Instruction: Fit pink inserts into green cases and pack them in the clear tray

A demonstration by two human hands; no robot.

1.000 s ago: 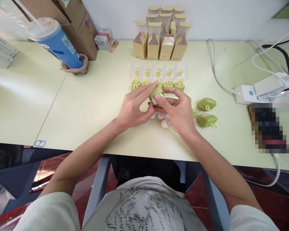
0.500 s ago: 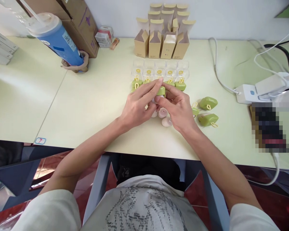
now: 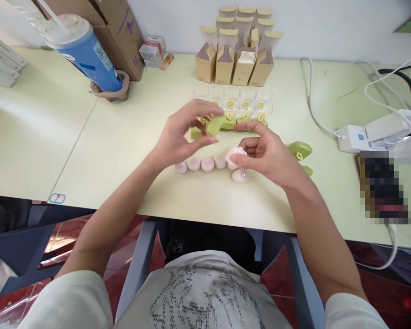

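My left hand [image 3: 183, 130] holds a green cap [image 3: 215, 125] between thumb and fingers, above the table. To its right my right hand [image 3: 265, 153] grips a pale pink round piece [image 3: 235, 156] between thumb and fingers. The two hands are apart. Several similar pink pieces [image 3: 207, 164] form a row below my hands, with another pink piece [image 3: 240, 175] lying just under my right hand. Behind my hands stands a row of green caps with yellow loops [image 3: 243, 122], partly covered by my fingers. Clear containers with yellow marks [image 3: 245, 105] stand behind those caps.
Open small cartons [image 3: 224, 64] stand at the wall. Two green pieces [image 3: 300, 149] lie right of my right hand. A blue cup [image 3: 92, 59] stands at the back left. White adapters [image 3: 356, 137], cables and a blurred phone [image 3: 385, 187] are at the right.
My hands have moved apart from their shared hold. The green cap is now in my left hand, the pink piece in my right. The row of pink pieces has come into view.
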